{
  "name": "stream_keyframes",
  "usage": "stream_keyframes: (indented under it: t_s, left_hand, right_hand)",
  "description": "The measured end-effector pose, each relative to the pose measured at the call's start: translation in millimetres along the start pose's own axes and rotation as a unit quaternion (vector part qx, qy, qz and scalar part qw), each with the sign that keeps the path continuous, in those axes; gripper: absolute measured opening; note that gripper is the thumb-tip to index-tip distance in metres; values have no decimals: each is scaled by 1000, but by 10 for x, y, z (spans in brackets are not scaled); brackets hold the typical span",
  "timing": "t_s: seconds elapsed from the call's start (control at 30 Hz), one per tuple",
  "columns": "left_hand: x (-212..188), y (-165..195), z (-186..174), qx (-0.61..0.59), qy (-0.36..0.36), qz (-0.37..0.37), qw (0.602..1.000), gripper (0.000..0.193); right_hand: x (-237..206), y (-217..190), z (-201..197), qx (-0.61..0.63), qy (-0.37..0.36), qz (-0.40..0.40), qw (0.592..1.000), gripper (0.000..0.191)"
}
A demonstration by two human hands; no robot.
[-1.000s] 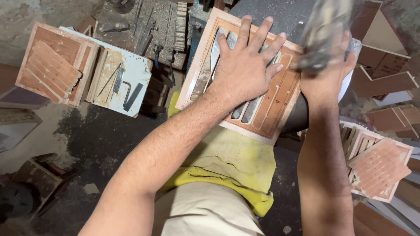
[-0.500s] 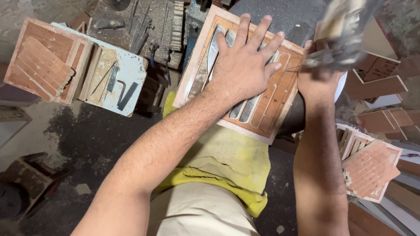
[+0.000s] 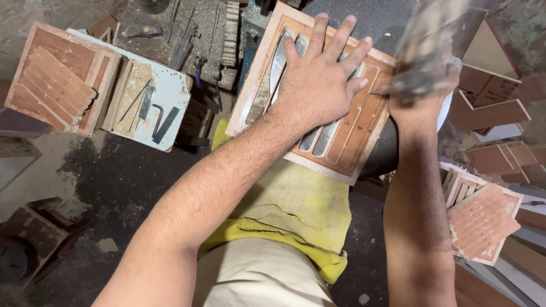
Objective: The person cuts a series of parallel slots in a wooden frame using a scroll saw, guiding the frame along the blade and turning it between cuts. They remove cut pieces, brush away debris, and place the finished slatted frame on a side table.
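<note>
Slotted wooden tray [image 3: 364, 133] under left hand [image 3: 318, 85]; 2 tray stacks [image 3: 57, 79] flank it.

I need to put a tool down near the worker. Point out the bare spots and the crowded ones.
Bare: the dark floor between the white board of metal tools and the yellow cloth. Crowded: the slotted reddish wooden tray under the left hand, the right hand with its blurred tool, and the stacked wooden trays at right.
</note>
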State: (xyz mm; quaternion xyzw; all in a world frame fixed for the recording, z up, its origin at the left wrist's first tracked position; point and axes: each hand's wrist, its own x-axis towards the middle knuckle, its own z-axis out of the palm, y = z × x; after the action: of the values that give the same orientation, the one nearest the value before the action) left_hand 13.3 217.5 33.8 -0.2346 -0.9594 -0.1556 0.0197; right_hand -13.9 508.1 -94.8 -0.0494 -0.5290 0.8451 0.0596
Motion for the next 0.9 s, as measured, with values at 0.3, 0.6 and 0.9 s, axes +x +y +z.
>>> stream_keyframes:
  t_s: [0.3, 0.6, 0.9]
  left_hand:
    - [-11, 6, -13, -10, -11, -10, 1000, 61]
    - [3, 1, 19, -14, -13, -15, 1000, 62]
    - [-3, 1, 11, -25, -17, -20, 999, 62]
  right_hand:
    - [-33, -60, -2, -50, -73, -20, 996, 53]
    - [-34, -96, 40, -34, -97, -12, 995, 58]
    - [1, -49, -2, 117, -120, 2, 986, 66]
